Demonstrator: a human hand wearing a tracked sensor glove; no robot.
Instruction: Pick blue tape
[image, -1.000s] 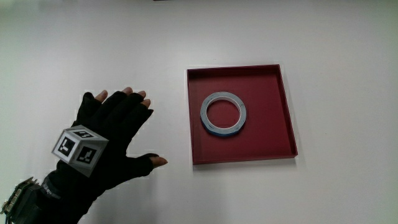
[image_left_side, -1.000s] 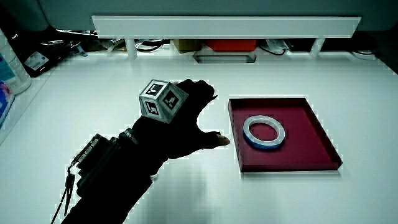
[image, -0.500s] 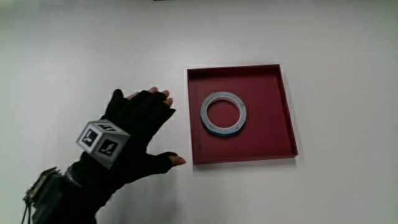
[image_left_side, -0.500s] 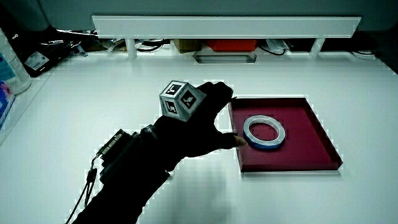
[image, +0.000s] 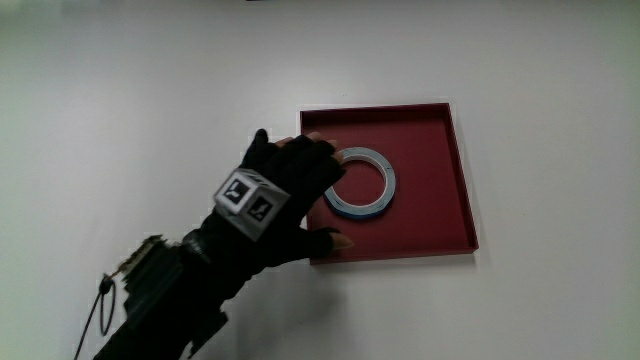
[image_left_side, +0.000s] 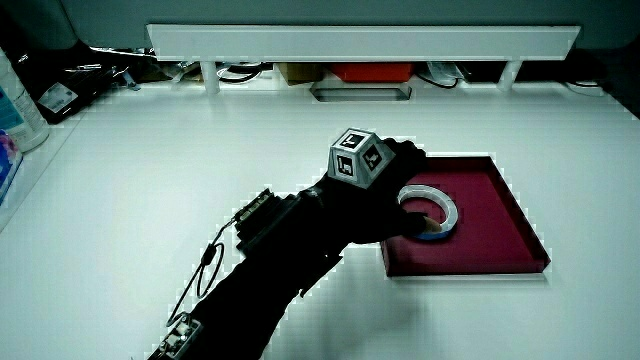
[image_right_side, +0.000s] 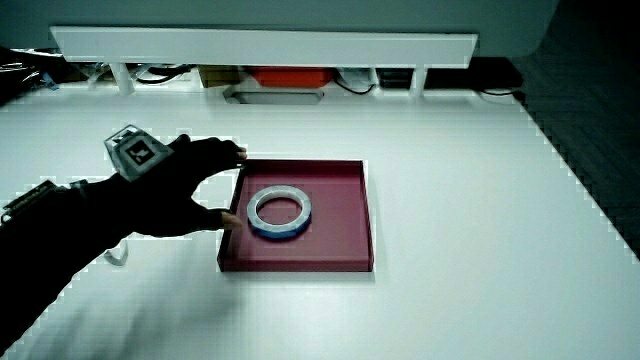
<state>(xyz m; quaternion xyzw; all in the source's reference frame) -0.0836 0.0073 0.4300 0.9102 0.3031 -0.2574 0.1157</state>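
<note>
The blue tape (image: 386, 188) is a pale ring with a blue edge, lying flat in a shallow dark red tray (image: 430, 215). Both side views show the tape (image_left_side: 450, 213) (image_right_side: 300, 216) inside the tray (image_left_side: 490, 240) (image_right_side: 340, 240). The hand (image: 290, 195) in its black glove hovers over the tray's wall beside the tape, fingers spread and holding nothing. Its fingertips reach the ring's edge, and I cannot tell whether they touch it. The thumb lies over the tray wall nearest the person. The patterned cube (image: 250, 200) sits on the back of the hand (image_left_side: 385, 205) (image_right_side: 180, 190).
A low white partition (image_left_side: 360, 42) (image_right_side: 260, 42) runs along the table's edge farthest from the person, with small items and cables under it. A bottle (image_left_side: 15, 100) stands at the table's edge. A wired device is strapped to the forearm (image: 150, 280).
The hand has moved across the table from beside the tray to over the tray's wall, its fingers now at the tape's edge. The tape and tray have not moved.
</note>
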